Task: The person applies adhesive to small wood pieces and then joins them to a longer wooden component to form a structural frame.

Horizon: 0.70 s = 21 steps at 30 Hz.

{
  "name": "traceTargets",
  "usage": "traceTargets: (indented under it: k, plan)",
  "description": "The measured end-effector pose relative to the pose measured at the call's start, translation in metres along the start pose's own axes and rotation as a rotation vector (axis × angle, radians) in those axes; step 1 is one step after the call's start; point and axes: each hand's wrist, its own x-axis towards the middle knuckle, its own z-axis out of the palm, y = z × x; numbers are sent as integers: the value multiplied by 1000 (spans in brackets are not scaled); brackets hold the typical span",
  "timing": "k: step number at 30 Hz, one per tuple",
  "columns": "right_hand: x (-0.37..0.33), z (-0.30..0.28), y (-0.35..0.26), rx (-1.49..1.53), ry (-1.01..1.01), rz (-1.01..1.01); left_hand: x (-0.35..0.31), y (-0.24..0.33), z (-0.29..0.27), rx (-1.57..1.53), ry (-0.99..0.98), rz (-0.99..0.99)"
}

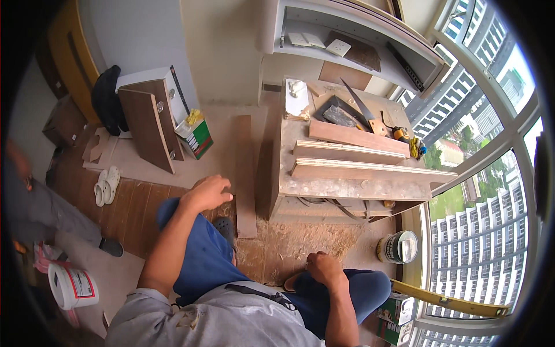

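My left hand (pixel 208 192) rests over my raised left knee, its fingers loosely apart with nothing between them. Just right of it, a long flat wooden plank (pixel 245 196) lies on the floor. My right hand (pixel 325 269) is closed near my right knee; whatever it may hold is hidden. Ahead stands a dusty workbench (pixel 324 187), bearing two plywood strips (pixel 352 169) with pale layered edges and a reddish board (pixel 347 134). Behind them lie a handsaw (pixel 361 104), a dark tray (pixel 341 113) and a yellow-black tape measure (pixel 400 133).
Wood shavings (pixel 315 240) litter the floor. A paint can (pixel 399 247) and a yellow spirit level (pixel 451 301) sit right, by the windows. At left are a person's leg (pixel 63 217), a white bucket (pixel 72 286), pale clogs (pixel 106 186) and a cabinet door (pixel 144 127).
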Motion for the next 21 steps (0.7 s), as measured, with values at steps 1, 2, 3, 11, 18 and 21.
traceTargets:
  k: [1,2,3,11,18,21]
  plan:
    - [0,-1,1,-11,0,2,0,5,-2,58,-183,-51]
    - [0,-1,1,-21,-1,4,-1,11,-4,59,-185,-46]
    - [1,-2,-1,-19,2,8,-1,16,-7,9,-154,-47]
    - [19,6,-2,-31,25,-128,-11,7,-13,-40,-83,-67]
    - [15,-17,-11,126,122,-181,-14,6,-11,-56,-71,-8]
    - [-8,-73,-22,268,241,-308,-6,17,-11,-61,-68,46]
